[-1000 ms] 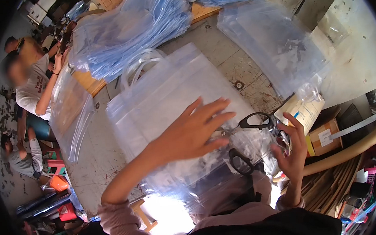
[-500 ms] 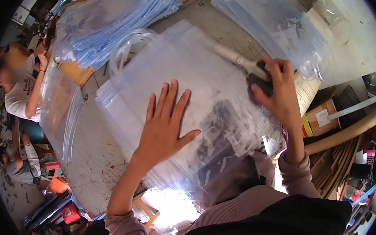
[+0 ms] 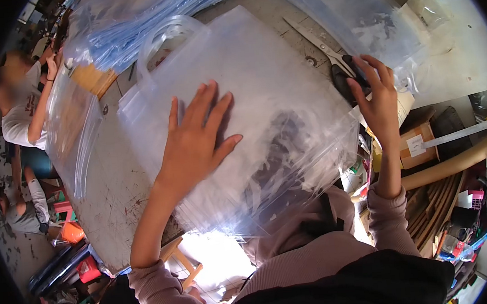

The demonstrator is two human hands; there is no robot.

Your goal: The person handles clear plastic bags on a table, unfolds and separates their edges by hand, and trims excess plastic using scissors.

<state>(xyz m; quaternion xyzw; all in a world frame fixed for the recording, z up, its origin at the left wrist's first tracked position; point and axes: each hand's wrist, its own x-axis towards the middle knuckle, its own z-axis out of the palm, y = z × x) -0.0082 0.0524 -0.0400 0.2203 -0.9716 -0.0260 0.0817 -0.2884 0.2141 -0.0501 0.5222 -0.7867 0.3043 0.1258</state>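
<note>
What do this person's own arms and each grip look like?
The left sleeve and right sleeve are dusty pink, ribbed and pushed up, with no markings that I can see. The left grip and right grip are bare hands: no gloves, rings or watch show.

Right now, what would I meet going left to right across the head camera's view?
A person's white shirt, loose clear plastic pieces, the left hand, the scissors, the right hand, a cardboard box.
</note>
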